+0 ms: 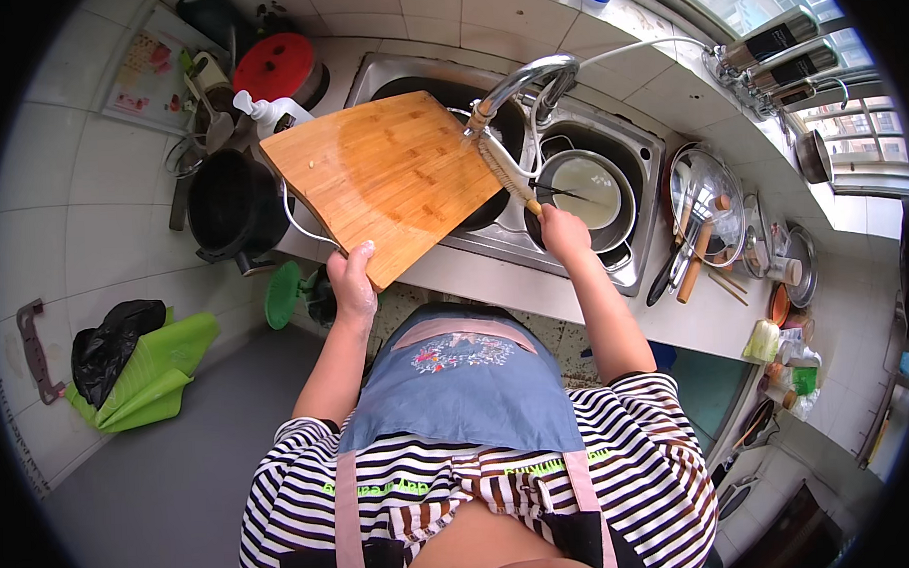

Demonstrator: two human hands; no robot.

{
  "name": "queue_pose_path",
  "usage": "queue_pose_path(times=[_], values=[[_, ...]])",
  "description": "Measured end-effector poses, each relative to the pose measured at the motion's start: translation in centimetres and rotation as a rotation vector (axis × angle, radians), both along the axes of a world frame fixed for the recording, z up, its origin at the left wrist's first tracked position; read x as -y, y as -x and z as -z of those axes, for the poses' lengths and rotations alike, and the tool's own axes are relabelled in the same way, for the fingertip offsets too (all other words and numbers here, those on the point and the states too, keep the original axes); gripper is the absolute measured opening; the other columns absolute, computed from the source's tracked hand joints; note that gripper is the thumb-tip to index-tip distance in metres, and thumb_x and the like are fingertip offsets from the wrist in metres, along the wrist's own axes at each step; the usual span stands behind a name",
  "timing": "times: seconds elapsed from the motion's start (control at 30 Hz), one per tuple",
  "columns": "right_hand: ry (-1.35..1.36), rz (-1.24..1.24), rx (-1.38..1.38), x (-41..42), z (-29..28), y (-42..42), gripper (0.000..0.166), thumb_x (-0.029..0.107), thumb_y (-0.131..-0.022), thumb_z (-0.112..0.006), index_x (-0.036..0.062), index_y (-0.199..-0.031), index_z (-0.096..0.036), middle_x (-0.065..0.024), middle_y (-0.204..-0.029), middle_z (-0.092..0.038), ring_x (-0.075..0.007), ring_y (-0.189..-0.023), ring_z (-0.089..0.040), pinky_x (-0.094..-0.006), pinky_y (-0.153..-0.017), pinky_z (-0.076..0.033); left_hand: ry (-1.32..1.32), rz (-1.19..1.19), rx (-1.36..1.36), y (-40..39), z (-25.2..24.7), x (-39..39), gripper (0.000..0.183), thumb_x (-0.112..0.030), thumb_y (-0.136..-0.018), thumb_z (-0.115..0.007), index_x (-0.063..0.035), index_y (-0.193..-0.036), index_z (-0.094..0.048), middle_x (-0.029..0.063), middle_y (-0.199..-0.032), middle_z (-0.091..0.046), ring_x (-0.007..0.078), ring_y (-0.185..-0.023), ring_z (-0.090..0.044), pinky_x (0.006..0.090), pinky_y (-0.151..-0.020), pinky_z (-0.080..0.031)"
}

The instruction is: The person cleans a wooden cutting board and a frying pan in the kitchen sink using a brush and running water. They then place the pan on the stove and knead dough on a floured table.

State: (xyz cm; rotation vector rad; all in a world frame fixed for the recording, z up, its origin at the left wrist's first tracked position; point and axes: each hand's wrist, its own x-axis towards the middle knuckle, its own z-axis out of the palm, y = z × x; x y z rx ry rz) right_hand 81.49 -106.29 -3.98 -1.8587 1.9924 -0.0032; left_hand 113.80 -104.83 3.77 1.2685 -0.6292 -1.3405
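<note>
My left hand [354,281] grips the near left corner of a wooden cutting board [390,173], which is tilted over the left basin of a steel double sink [491,259]. Part of the board looks darker and wet, and a small pale bit lies near its left edge. My right hand [564,232] is closed around the wooden handle of a long bristle brush [505,171], whose bristles are by the board's right edge. The chrome faucet [526,75] arches above that edge. Pots with cloudy liquid [586,193] stand in the right basin.
A black pot [234,209], a white pump bottle [272,114] and a red-lidded pot [278,68] stand at the left. On the right counter lie a glass lid [707,204], a wooden rolling pin [695,263] and other utensils. A white hose [535,123] hangs by the faucet.
</note>
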Motion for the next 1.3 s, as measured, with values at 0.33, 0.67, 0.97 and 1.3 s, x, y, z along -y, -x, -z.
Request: queue_pose_path(times=[0.33,0.67,0.97,1.3], values=[[-0.030,-0.024,0.001,3.3,-1.2,-4.0,0.020,0.024,-0.090,-0.047,0.0071,-0.092,-0.058,-0.0159,-0.076,-0.064,-0.0354,-0.073,-0.062,-0.0471,-0.064,-0.048,-0.021,0.091,0.000,-2.4,-0.9,-0.4,0.035,-0.009,-0.076,-0.051,0.0115,-0.105,-0.052,0.0140,-0.098,-0.060,0.0192,-0.087,-0.060,0.0291,-0.077,-0.049],[-0.040,0.082,-0.018,8.3,1.1,-6.8,0.020,0.020,-0.086,-0.048,0.0050,-0.092,-0.059,-0.0154,-0.081,-0.066,-0.0341,-0.075,-0.064,-0.0461,-0.068,-0.050,-0.054,0.210,0.005,-3.2,-3.6,-0.9,0.039,-0.009,-0.074,-0.051,0.0121,-0.106,-0.050,0.0145,-0.098,-0.060,0.0194,-0.086,-0.061,0.0290,-0.077,-0.049],[0.005,0.021,0.007,6.4,-2.3,-10.3,0.023,0.016,-0.087,-0.044,0.0017,-0.091,-0.061,-0.0161,-0.078,-0.066,-0.0316,-0.074,-0.066,-0.0428,-0.065,-0.052,-0.054,0.187,0.015,-4.0,-3.1,-1.2,0.041,-0.011,-0.073,-0.052,0.0130,-0.107,-0.050,0.0159,-0.098,-0.059,0.0203,-0.086,-0.061,0.0288,-0.077,-0.049],[0.024,-0.078,0.033,-0.8,-6.1,-10.2,0.017,0.021,-0.088,-0.048,0.0056,-0.087,-0.054,-0.0145,-0.067,-0.061,-0.0355,-0.065,-0.061,-0.0480,-0.058,-0.048,0.041,0.035,0.030,-3.1,-1.4,0.3,0.036,-0.010,-0.075,-0.052,0.0105,-0.105,-0.052,0.0123,-0.098,-0.059,0.0186,-0.089,-0.058,0.0281,-0.079,-0.046]])
